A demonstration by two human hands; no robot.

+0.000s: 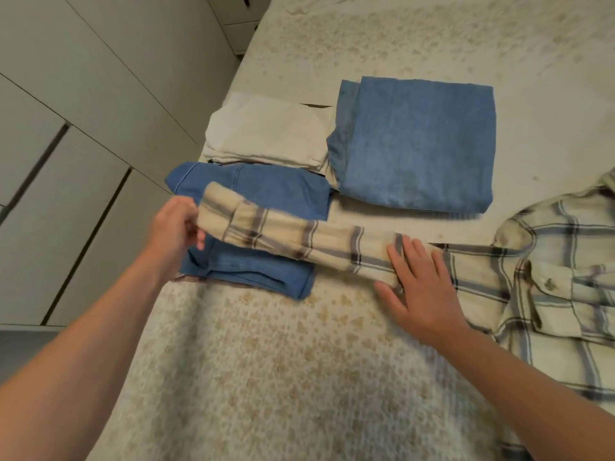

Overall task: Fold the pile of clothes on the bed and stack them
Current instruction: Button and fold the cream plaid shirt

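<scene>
Plaid shirt (549, 287) sleeve stretched between hands, left hand (174, 227) pinching its cuff, right hand (421, 287) pressing flat, fingers straight

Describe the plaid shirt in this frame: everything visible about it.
The plaid shirt is cream with grey and dark checks, soft like flannel, and lies unfolded on the bed at right, a buttoned chest pocket showing. Its sleeve stretches left across a folded denim garment. The left hand grips the cuff; the right hand presses flat near the shoulder.
</scene>
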